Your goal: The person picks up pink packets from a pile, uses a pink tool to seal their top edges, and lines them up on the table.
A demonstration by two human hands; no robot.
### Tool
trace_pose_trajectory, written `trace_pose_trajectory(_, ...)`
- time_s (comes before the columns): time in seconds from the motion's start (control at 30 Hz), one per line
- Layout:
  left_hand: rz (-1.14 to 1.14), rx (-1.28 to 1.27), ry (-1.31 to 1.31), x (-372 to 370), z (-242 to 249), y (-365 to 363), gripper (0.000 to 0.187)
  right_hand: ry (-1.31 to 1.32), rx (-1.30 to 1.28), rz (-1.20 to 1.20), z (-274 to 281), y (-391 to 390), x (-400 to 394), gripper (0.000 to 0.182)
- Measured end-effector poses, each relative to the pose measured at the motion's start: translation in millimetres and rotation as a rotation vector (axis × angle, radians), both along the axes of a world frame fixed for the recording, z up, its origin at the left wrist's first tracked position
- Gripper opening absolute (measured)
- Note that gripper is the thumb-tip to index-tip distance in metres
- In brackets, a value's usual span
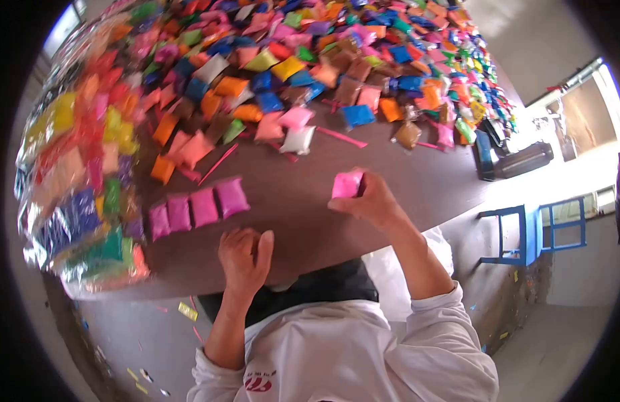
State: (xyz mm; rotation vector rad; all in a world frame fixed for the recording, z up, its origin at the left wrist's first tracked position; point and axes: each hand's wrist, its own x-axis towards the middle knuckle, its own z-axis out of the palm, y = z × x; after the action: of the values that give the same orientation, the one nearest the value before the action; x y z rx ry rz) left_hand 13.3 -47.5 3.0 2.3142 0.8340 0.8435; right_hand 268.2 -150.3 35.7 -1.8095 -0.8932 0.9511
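Note:
My right hand (375, 199) is closed on a bright pink packet (348, 185), pinched between thumb and fingers above the brown table (290, 201). My left hand (245, 258) is by the near table edge, fingers loosely bent and thumb held apart, with nothing seen in it. Just beyond it lies a row of several pink and purple packets, side by side; the rightmost is a purple packet (232, 197), and a pink packet (203, 207) lies beside it.
A large heap of small coloured packets (283, 67) covers the far side. Clear bags of sorted packets (79, 181) are stacked at left. Pink strips (341, 138) lie before the heap. A dark object (524, 161) sits at the right edge; a blue stool (534, 233) stands beyond.

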Motion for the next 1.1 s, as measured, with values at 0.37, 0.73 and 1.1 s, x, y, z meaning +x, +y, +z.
trace_pose_trajectory(0.37,-0.063,-0.172,-0.109,-13,2,2,0.041,0.229,0.279,0.313,-31,14,-101,0.040)
trace_pose_trajectory(0.73,-0.079,-0.165,-0.119,-11,2,2,0.040,0.447,0.069,0.268,-19,19,-85,0.028)
trace_pose_trajectory(1.1,-0.127,-0.154,-0.121,-12,-4,5,0.034,0.469,0.126,0.264,-21,28,-93,0.022)
